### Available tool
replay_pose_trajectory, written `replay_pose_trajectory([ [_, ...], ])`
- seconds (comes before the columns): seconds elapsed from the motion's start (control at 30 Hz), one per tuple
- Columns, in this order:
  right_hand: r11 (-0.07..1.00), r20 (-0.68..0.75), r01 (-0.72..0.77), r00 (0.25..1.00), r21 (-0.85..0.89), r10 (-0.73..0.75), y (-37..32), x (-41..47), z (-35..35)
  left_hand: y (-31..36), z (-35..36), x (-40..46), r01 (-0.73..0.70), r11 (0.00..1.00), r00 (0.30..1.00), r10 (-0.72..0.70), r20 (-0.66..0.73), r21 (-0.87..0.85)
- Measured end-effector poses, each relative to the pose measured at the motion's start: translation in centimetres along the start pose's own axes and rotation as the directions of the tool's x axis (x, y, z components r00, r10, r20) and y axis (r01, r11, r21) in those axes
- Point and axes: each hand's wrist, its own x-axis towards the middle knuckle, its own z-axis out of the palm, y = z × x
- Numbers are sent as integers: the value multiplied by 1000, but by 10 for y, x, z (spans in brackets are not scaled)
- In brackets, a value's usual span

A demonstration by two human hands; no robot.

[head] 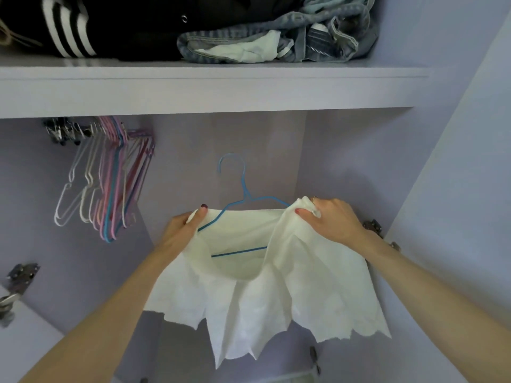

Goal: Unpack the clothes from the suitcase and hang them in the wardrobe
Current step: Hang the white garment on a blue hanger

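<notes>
- Your left hand [181, 225] fingers pinch the white garment [276, 294] at its top edge; your right hand [330, 219] fingers grip the opposite corner.
- The blue hanger [243, 194] sits inside the garment, hook free, below the shelf [210, 89].
- Empty hangers [110, 183] bunch at left; jeans [276, 34] and a striped black garment [69, 26] lie on the shelf.

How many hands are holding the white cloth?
2. The left hand grips the white garment's left top edge, and the right hand grips its right top edge, over the blue hanger.
</notes>
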Motion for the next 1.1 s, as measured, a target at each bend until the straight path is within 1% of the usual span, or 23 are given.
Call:
replay_pose_trajectory([
  [0.07,995,11,-94,996,-13,94,-2,-8,1,5,1,1,-92,985,996,91,16,143],
  [0.13,976,3,-217,976,-35,217,-4,-16,1,14,2,1,-220,950,971,236,-46,221],
  [0.17,956,17,-292,956,-31,293,-4,-19,2,20,2,0,-287,908,940,328,-91,305],
  [0.23,892,75,-448,893,57,444,1,-22,4,34,3,-4,-411,773,842,525,-123,482],
  [0.27,838,111,-523,852,156,511,4,-23,3,44,4,-9,-479,691,774,623,-110,541],
  [0.3,757,149,-586,809,288,569,7,-23,2,55,4,-13,-538,605,696,712,-97,587],
  [0.33,647,188,-627,766,434,615,10,-22,0,67,6,-19,-580,524,616,783,-86,624],
  [0.37,526,232,-629,739,572,632,12,-20,-5,79,8,-22,-603,459,546,834,-82,653],
  [0.43,308,300,-574,727,759,617,12,-13,-17,100,12,-28,-625,359,444,894,-63,694],
  [0.47,239,309,-541,729,806,611,13,-6,-25,115,14,-30,-624,313,400,915,-52,716],
  [0.5,213,302,-519,731,828,612,14,1,-30,125,15,-31,-609,281,379,925,-40,741],
  [0.53,226,280,-509,733,831,620,15,9,-37,136,16,-29,-582,260,377,926,-27,771],
  [0.67,313,186,-442,778,841,600,25,41,-57,162,17,-13,-424,246,442,896,-38,872],
  [0.77,384,117,-398,806,833,580,37,71,-67,168,21,7,-368,207,446,895,-23,907],
  [0.83,428,74,-388,805,816,589,43,84,-68,165,22,14,-339,182,448,894,-11,923],
  [0.93,486,49,-400,808,777,587,58,106,-64,160,25,24,-281,169,440,898,-29,945],
  [1.0,486,69,-428,800,762,596,65,120,-61,158,27,31,-262,162,422,906,-38,951],
  [1.1,418,117,-460,769,783,628,74,135,-51,156,29,35,-251,162,377,924,-57,954],
])
